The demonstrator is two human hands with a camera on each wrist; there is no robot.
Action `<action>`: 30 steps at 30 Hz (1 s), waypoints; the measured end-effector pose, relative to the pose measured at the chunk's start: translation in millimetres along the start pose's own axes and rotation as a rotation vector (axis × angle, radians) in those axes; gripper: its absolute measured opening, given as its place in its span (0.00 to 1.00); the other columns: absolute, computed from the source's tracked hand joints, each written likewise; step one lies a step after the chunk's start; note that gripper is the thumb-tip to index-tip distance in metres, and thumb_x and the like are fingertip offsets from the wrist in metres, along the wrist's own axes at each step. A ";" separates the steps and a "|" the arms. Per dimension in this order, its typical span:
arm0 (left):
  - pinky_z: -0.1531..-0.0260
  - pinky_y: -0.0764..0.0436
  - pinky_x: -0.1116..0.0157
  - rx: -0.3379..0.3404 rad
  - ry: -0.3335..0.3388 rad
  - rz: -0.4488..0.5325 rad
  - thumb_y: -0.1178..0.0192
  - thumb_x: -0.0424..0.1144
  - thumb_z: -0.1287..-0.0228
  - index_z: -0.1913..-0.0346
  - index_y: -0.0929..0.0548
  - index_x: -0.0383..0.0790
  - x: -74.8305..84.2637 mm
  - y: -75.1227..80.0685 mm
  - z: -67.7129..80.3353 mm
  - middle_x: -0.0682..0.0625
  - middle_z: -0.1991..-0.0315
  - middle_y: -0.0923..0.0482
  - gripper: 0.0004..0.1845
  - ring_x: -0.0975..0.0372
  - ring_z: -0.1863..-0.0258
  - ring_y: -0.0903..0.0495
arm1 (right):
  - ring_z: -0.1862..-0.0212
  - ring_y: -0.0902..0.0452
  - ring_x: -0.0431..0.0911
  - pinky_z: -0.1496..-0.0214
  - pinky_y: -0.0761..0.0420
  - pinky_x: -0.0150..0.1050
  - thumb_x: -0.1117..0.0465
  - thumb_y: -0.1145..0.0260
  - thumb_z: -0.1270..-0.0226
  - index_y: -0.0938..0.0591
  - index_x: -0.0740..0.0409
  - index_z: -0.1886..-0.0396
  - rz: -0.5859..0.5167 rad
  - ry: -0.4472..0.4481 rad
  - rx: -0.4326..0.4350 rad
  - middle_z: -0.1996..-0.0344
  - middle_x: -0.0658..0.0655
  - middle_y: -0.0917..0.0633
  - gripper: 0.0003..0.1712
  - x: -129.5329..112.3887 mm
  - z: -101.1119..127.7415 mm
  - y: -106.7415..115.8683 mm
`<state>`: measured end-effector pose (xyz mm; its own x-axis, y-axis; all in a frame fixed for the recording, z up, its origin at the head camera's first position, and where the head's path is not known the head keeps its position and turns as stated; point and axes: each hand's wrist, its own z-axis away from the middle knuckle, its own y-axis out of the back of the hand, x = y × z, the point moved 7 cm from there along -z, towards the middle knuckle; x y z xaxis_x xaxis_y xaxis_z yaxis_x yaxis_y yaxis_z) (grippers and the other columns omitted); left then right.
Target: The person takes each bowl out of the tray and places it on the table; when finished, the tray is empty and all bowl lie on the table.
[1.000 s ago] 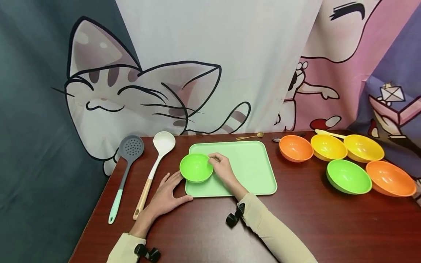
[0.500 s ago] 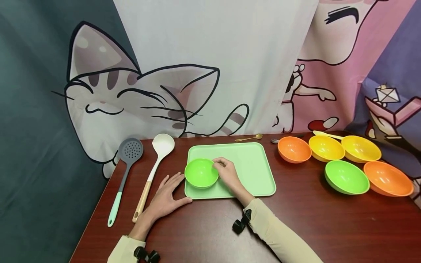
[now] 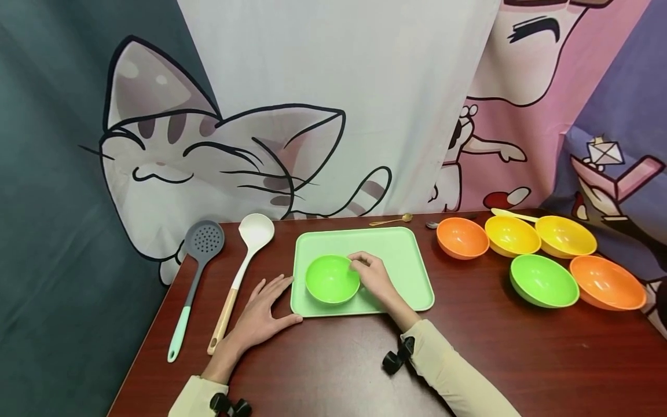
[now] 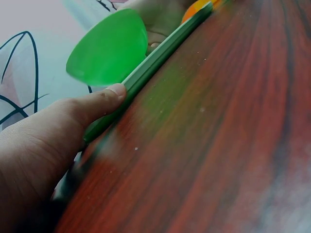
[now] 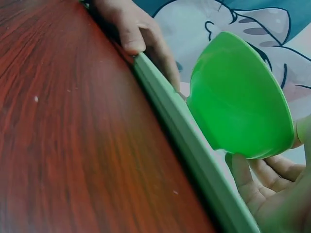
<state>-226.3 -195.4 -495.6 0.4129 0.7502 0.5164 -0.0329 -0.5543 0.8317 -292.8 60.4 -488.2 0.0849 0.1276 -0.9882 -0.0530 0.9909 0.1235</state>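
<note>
A bright green bowl (image 3: 331, 281) sits upright over the left half of a pale green tray (image 3: 398, 252). My right hand (image 3: 376, 279) pinches the bowl's right rim. In the right wrist view, fingertips (image 5: 240, 167) lie under the side of the green bowl (image 5: 238, 97). At the tray's front left corner is my left hand (image 3: 263, 318), its fingers spread and fairly straight. The left wrist view shows its thumb (image 4: 104, 103) touching the edge of the tray (image 4: 155, 60). How the bowl's base meets the tray is partly hidden.
Left of the tray lie a grey slotted skimmer (image 3: 205, 243) and a white ladle (image 3: 255, 234). A small gold spoon (image 3: 391, 220) is behind the tray. To the right stand orange bowls (image 3: 462, 238), yellow bowls (image 3: 513, 236) and another green bowl (image 3: 544, 282). A patterned curtain hangs behind.
My right hand has moved the green bowl rightward and slightly toward me, from the tray's left edge further over the tray. My left hand has stayed at the tray's corner.
</note>
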 end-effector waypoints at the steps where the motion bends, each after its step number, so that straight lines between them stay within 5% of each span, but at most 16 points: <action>1: 0.23 0.52 0.45 0.000 0.000 -0.001 0.34 0.68 0.45 0.24 0.35 0.51 -0.3 0.1 0.1 0.53 0.27 0.33 0.48 0.52 0.23 0.41 | 0.71 0.27 0.40 0.71 0.27 0.28 0.65 0.40 0.38 0.14 0.63 0.54 0.001 -0.001 0.000 0.61 0.58 0.13 0.15 -0.8 0.2 2.6; 30: 0.23 0.53 0.44 -0.007 0.000 0.018 0.34 0.67 0.43 0.24 0.35 0.49 -0.5 1.5 0.8 0.51 0.27 0.33 0.47 0.51 0.23 0.41 | 0.76 0.30 0.38 0.78 0.29 0.28 0.66 0.39 0.39 0.17 0.65 0.52 0.043 -0.033 0.119 0.67 0.51 0.17 0.15 6.7 26.3 76.5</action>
<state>-225.8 -196.9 -494.7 0.4121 0.7403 0.5311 -0.0468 -0.5649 0.8238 -270.1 138.1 -483.0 0.1180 0.1696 -0.9784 0.0610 0.9822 0.1776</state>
